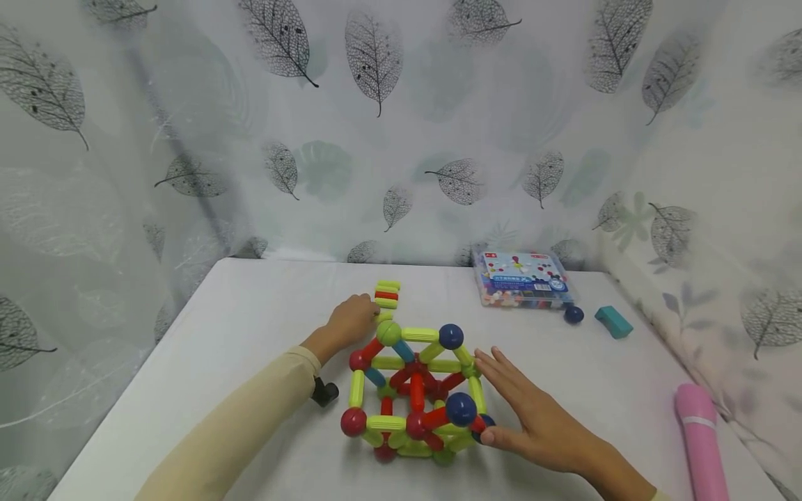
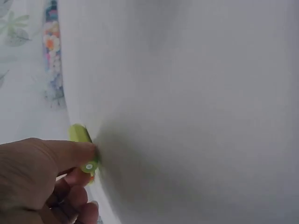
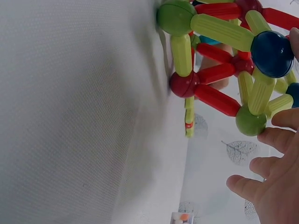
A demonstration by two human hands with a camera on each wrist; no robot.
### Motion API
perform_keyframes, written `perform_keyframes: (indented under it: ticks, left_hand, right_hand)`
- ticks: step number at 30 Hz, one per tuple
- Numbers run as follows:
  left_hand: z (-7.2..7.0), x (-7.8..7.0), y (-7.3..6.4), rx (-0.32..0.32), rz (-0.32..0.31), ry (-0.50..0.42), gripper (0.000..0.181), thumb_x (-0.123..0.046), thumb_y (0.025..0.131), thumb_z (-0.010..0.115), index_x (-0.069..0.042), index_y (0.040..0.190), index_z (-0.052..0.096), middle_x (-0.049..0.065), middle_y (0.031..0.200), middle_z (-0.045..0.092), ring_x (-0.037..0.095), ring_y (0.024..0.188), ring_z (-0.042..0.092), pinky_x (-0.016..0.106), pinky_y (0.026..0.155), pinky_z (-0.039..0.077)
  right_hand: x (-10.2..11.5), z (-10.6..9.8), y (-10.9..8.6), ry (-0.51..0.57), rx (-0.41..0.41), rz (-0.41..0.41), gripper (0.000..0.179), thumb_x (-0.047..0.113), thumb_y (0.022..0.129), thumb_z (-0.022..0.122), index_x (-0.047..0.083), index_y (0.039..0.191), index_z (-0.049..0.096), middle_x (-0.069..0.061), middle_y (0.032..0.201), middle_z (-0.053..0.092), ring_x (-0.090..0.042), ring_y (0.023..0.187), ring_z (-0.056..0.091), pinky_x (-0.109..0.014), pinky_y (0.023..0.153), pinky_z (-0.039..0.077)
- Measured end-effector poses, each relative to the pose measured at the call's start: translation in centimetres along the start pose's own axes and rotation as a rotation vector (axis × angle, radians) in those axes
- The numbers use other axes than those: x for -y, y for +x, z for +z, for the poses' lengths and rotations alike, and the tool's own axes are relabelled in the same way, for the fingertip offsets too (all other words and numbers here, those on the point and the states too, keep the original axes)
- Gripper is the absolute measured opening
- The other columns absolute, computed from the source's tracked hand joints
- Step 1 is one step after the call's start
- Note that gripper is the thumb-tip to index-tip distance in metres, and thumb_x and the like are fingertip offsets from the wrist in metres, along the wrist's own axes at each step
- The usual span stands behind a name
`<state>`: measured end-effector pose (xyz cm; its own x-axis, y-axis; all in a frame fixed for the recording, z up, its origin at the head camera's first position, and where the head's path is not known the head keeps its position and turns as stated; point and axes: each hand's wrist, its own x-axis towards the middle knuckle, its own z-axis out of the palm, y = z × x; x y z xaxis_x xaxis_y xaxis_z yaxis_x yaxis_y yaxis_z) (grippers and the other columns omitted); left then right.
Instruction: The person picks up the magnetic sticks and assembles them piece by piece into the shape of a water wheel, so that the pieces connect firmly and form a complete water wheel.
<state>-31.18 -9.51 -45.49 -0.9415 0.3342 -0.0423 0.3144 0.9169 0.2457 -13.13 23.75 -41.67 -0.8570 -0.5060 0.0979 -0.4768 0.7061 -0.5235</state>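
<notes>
A frame model of magnetic rods and balls stands on the white table, in yellow-green, red and blue. Beyond its far left side, my left hand reaches to a short yellow-green magnetic rod and pinches it between thumb and finger, low over the tabletop. My right hand lies along the model's right side with fingers spread and fairly straight. In the right wrist view its fingertips are right at a green ball, and the thumb is by a dark blue ball.
Yellow-green and red rods lie in a row at the back. Back right are a clear box of parts, a loose dark blue ball and a teal block. A pink roll lies at the right edge. Leaf-printed curtains hang behind.
</notes>
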Motion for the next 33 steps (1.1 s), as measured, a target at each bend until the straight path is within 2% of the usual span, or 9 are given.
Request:
perform_keyframes:
  ticks: [3,7,11,14,18,21,23,26,33]
  left_hand:
    - [-0.4,0.8,-1.7,-0.019,-0.052,-0.133,0.025,-0.016,0.093,0.071,-0.009,0.116,0.075,0.005,0.099,0.065,0.02,0.09,0.059,0.037,0.085,0.057]
    - [-1.6,2.6,-5.9,-0.122,-0.1,-0.427,0.027,-0.017,0.091,0.073,-0.01,0.117,0.071,0.003,0.1,0.065,0.019,0.089,0.058,0.032,0.074,0.055]
    - [-3.5,2.6,-10.9,-0.183,-0.063,-0.689,0.026,-0.019,0.091,0.074,-0.012,0.115,0.067,0.003,0.096,0.065,0.021,0.088,0.057,0.027,0.068,0.054]
    - [-5.1,1.0,-14.1,-0.181,0.055,-0.796,0.023,-0.019,0.09,0.076,-0.015,0.111,0.067,0.002,0.093,0.064,0.023,0.084,0.058,0.026,0.068,0.054]
    - [-6.3,-2.0,-16.3,-0.121,0.278,-0.804,0.021,-0.019,0.089,0.078,-0.018,0.108,0.069,-0.004,0.093,0.066,0.02,0.084,0.059,0.026,0.071,0.054]
    - [-6.2,-4.3,-16.5,-0.052,0.379,-0.74,0.02,-0.02,0.088,0.079,-0.021,0.106,0.07,-0.009,0.091,0.067,0.019,0.084,0.059,0.025,0.072,0.053]
    - [-5.9,-5.4,-16.3,-0.011,0.409,-0.694,0.019,-0.02,0.087,0.08,-0.024,0.104,0.07,-0.013,0.087,0.065,0.018,0.083,0.059,0.026,0.071,0.054]
    - [-5.3,-6.3,-16.0,0.033,0.41,-0.645,0.021,-0.019,0.085,0.083,-0.026,0.102,0.071,-0.017,0.086,0.064,0.015,0.082,0.059,0.026,0.071,0.055]
    - [-4.4,-6.7,-15.9,0.073,0.416,-0.624,0.025,-0.021,0.084,0.086,-0.021,0.105,0.073,-0.018,0.1,0.071,0.011,0.09,0.062,0.024,0.076,0.058]
  right_hand:
    - [0.0,0.0,0.1,0.005,0.007,0.005,0.09,0.053,0.089,0.072,0.042,0.162,0.02,0.009,0.169,0.021,-0.038,0.156,0.015,-0.076,0.1,0.04]
    - [0.1,0.2,0.1,0.006,0.005,0.007,0.09,0.053,0.089,0.072,0.042,0.162,0.021,0.01,0.169,0.021,-0.037,0.156,0.014,-0.077,0.1,0.039]
    - [0.1,0.2,0.1,0.0,-0.007,0.002,0.09,0.052,0.088,0.073,0.042,0.161,0.022,0.01,0.169,0.022,-0.038,0.156,0.015,-0.078,0.099,0.039]
    - [0.0,0.3,0.0,-0.004,-0.011,0.001,0.089,0.051,0.088,0.074,0.042,0.161,0.023,0.009,0.169,0.023,-0.039,0.155,0.016,-0.078,0.099,0.038]
    - [0.0,0.4,0.2,-0.009,-0.009,0.001,0.089,0.051,0.088,0.073,0.041,0.161,0.024,0.008,0.169,0.024,-0.038,0.155,0.016,-0.078,0.1,0.037]
    - [0.0,0.4,0.2,-0.008,-0.012,-0.003,0.089,0.051,0.088,0.073,0.041,0.161,0.024,0.006,0.169,0.025,-0.038,0.156,0.016,-0.078,0.101,0.036]
    - [0.0,0.4,0.1,-0.008,-0.012,-0.007,0.089,0.051,0.089,0.073,0.04,0.161,0.024,0.005,0.169,0.025,-0.038,0.156,0.016,-0.078,0.102,0.036]
    - [0.0,0.4,0.2,-0.007,-0.013,-0.015,0.089,0.05,0.089,0.073,0.04,0.161,0.024,0.004,0.169,0.025,-0.04,0.155,0.017,-0.078,0.102,0.037]
    - [0.0,0.4,0.1,-0.012,-0.014,-0.001,0.088,0.052,0.089,0.071,0.041,0.161,0.023,0.004,0.169,0.025,-0.04,0.155,0.016,-0.078,0.099,0.038]
